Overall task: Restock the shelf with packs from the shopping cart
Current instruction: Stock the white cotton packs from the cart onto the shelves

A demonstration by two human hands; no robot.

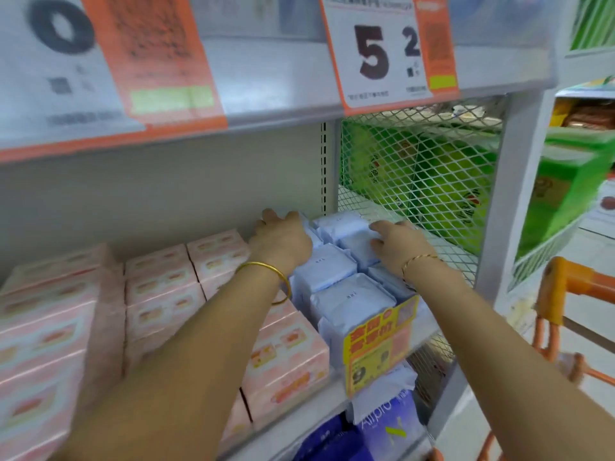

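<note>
Blue packs [346, 294] fill two rows at 1 o'clock on the shelf [332, 394]; my left hand [281, 241] bends over the rearmost, grip unclear; my right hand [396, 242] presses them, fingers [379, 226] spread flat; the cart [565, 281] at 4 o'clock hides its load, so I cannot judge the remainder.

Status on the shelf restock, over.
Left hand on rear pale-blue packs, grip unclear. Right hand flat on them. Mesh divider close at right, pink boxes at left.
</note>
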